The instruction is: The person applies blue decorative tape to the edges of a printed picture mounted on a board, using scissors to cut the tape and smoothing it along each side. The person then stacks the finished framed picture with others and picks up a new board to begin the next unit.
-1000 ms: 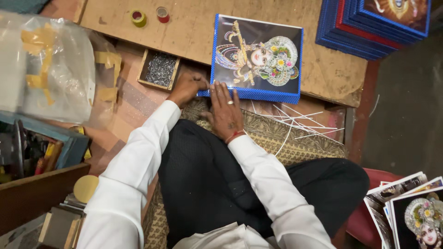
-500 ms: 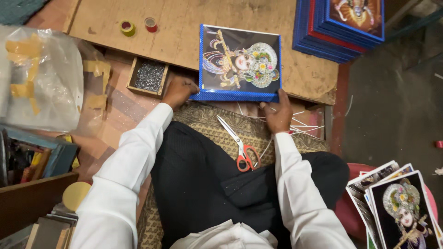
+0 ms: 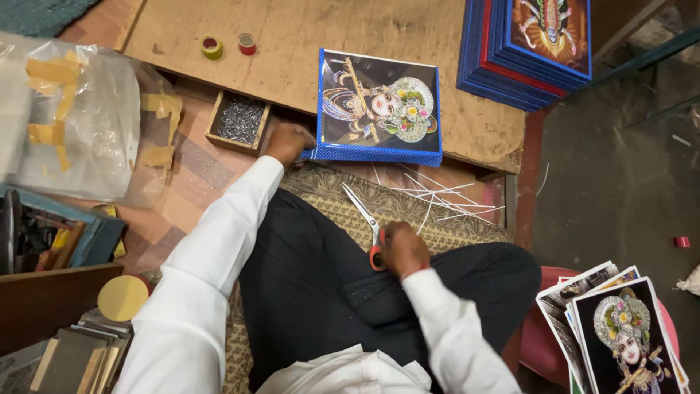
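Note:
A blue-framed picture [image 3: 379, 109] of an ornate figure lies on the wooden board [image 3: 292, 51] in front of me. My left hand [image 3: 288, 141] rests at its lower left corner, touching the frame's edge. My right hand [image 3: 403, 250] is on my lap over the red handles of a pair of scissors [image 3: 364, 222], fingers closed on them. The blades point up and left across the woven mat [image 3: 335, 193].
A small wooden box of dark nails [image 3: 239, 120] sits left of the frame. Two tape rolls [image 3: 228, 45] lie farther back. A stack of blue frames [image 3: 532, 47] is at top right. Loose prints [image 3: 620, 328] lie at bottom right. A plastic bag [image 3: 73, 117] is at left. Thin white strips [image 3: 437, 197] lie scattered.
My right hand left the frame's lower edge and came down to my lap, closing on the scissors' handles. My left hand stayed at the frame's corner.

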Tool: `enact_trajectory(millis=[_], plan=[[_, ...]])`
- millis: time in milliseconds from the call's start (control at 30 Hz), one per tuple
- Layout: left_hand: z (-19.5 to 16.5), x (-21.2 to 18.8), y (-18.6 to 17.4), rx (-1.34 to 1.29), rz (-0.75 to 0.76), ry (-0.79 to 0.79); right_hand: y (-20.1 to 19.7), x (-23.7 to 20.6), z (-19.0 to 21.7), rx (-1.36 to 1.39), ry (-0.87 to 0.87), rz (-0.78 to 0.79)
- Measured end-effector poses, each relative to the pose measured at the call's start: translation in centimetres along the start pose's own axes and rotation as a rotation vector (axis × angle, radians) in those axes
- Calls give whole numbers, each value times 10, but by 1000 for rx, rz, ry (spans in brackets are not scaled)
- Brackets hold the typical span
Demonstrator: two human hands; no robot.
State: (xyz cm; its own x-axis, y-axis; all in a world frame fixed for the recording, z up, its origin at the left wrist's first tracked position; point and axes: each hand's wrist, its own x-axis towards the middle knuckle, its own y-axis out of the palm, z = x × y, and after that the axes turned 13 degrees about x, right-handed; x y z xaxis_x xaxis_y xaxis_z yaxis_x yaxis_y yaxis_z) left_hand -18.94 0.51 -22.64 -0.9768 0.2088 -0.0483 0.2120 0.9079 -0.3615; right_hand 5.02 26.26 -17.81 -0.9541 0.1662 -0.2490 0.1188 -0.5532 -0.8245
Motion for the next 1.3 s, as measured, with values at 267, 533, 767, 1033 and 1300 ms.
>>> enact_trajectory(millis=[267, 533, 767, 1033, 1300], plan=[[-15, -2, 11, -99, 126, -360, 12, -27, 7, -62, 31, -71], [-16, -8, 12, 278, 48, -159, 47, -26, -20, 10, 10, -178], [-33, -20, 9, 444, -89, 114, 6, -12, -22, 1368, 518, 351], [-35, -16, 1, 119, 237, -99, 4, -13, 59, 1440, 443, 458], [-24, -9, 4, -60, 247, -118, 4, 21, 72, 1624, 317, 624]])
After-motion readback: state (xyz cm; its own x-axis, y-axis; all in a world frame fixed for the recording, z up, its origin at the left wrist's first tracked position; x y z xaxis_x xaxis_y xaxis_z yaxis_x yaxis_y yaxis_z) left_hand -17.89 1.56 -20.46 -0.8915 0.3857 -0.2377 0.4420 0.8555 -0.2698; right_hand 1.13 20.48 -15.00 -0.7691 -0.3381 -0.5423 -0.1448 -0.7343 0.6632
